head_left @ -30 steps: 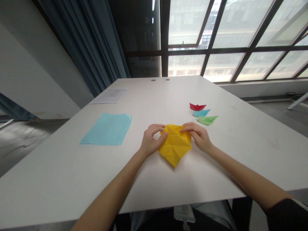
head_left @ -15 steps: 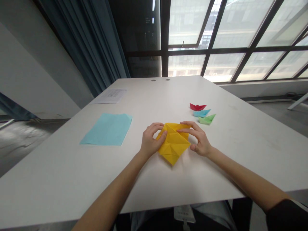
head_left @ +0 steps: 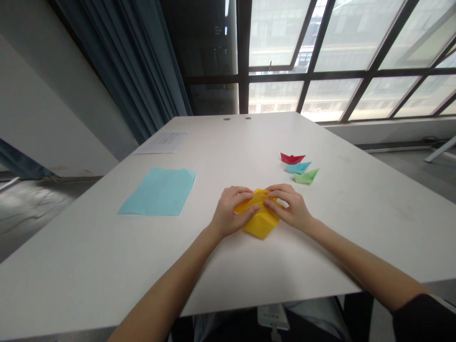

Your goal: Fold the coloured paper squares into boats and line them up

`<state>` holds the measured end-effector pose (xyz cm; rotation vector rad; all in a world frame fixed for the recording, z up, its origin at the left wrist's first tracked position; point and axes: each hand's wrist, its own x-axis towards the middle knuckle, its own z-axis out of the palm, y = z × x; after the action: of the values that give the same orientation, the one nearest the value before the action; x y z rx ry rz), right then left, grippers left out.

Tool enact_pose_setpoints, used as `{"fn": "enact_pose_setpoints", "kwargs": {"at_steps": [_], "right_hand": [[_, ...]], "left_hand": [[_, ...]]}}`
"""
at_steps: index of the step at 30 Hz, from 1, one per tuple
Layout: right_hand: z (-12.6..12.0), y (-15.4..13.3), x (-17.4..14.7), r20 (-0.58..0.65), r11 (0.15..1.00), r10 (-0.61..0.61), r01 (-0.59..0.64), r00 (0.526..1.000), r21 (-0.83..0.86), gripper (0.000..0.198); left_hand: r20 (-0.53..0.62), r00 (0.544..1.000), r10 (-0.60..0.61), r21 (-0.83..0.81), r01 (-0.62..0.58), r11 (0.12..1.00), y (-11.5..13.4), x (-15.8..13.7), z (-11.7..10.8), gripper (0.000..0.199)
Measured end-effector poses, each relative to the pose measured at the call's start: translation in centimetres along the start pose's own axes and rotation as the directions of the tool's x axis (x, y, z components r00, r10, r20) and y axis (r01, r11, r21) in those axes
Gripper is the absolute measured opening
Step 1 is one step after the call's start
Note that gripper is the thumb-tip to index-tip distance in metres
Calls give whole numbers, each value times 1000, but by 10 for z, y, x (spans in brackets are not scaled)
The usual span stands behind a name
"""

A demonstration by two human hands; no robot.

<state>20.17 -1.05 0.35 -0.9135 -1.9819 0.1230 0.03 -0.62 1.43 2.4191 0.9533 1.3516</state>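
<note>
Pinched the yellow paper (head_left: 262,223) below and right of frame centre, over the bench (head_left: 142,270), in a thumb-and-finger grip of left hand (head_left: 232,210) and right hand (head_left: 291,207), seemingly to steady its folds from both sides, with paper boats (head_left: 298,168) farther right, probably for working room.

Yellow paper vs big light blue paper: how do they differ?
The yellow paper is held by the left hand and right hand; the light blue paper lies untouched on the table. The yellow paper is folded and creased; the light blue paper is mostly flat. Both are single-coloured.
</note>
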Motion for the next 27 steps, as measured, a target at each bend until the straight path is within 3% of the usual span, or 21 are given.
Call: {"fn": "enact_pose_setpoints", "kwargs": {"at_steps": [4, 16, 27], "right_hand": [[-1, 2, 1, -31, 997, 64, -63, 997, 41, 11], [0, 6, 0, -44, 975, 159, -150, 986, 165, 15], [1, -1, -1, 47, 980, 77, -85, 996, 179, 12]], "left_hand": [[-12, 992, -127, -150, 124, 981, -2, 0, -1, 20], [-127, 940, -317, -147, 299, 943, -9, 3, 3, 9], [-72, 975, -212, -177, 197, 964, 0, 6, 2, 8]]}}
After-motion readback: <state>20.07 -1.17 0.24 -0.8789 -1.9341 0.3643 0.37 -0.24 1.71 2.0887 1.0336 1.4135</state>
